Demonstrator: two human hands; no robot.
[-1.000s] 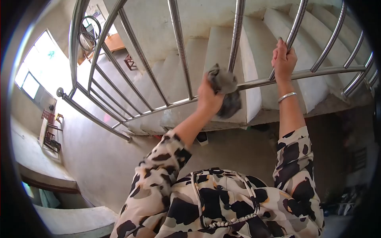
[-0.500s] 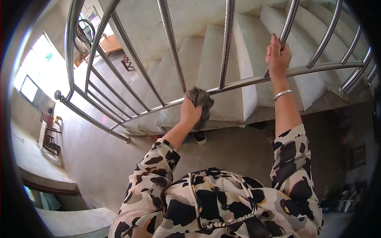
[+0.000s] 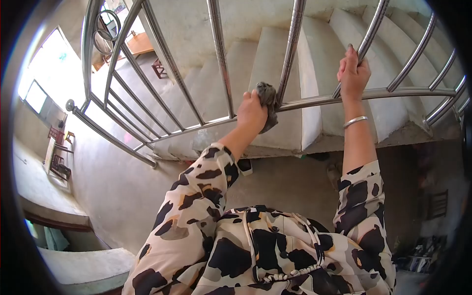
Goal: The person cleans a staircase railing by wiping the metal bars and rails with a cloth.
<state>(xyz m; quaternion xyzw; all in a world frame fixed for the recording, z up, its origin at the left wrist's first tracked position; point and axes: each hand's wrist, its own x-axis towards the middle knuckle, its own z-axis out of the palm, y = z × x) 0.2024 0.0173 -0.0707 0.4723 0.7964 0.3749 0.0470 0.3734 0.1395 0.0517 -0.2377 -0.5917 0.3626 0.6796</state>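
A crumpled grey cloth (image 3: 267,105) is gripped in my left hand (image 3: 251,114), against the lower rail between two upright bars of the metal railing (image 3: 314,101). The cloth hangs a little below the rail and hides part of it. Farther right, my right hand (image 3: 353,78) is closed round a slanting upright bar (image 3: 373,32), just above the lower rail. A silver bangle (image 3: 355,121) circles my right wrist.
Concrete stairs (image 3: 275,64) rise to the right behind the railing. At the left are a round rail end knob (image 3: 70,104), a bright window (image 3: 37,96) and wooden furniture (image 3: 59,164). Floor (image 3: 147,211) shows below, with a dark chair (image 3: 437,204) at the right.
Over the last second my left hand moved left along the lower rail with the cloth, then back to the right. My right hand kept its hold on the bar. The view shifted slightly.
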